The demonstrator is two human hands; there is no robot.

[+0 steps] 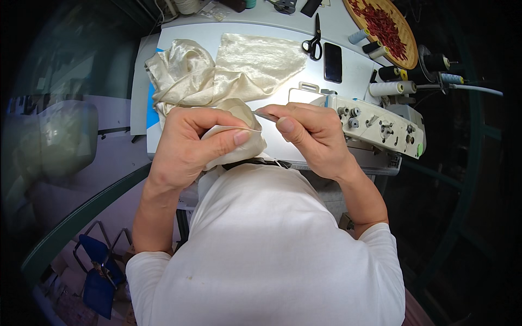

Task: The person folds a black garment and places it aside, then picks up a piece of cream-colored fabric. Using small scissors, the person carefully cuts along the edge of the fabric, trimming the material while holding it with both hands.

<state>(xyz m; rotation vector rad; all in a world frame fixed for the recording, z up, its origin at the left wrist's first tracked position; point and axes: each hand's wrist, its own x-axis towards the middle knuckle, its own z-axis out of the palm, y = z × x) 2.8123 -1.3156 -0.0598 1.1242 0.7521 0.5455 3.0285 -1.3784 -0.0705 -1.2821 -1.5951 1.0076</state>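
Between its thumb and index finger, my left hand pinches the edge of a piece of cream fabric, which is folded into an open loop. My right hand grips a slim metal tool, its tip pointing left, close to the fabric's upper right edge. Fingers cover most of the tool, so I cannot tell its exact kind or whether the tip touches the cloth. Beyond my hands, a shiny cream cloth spreads over the white sewing table, bunched up on its left side.
A sewing machine stands to the right. Black-handled scissors and a smartphone lie at the back. Thread spools stand near a woven tray of dried red chillies. A blue chair is at lower left.
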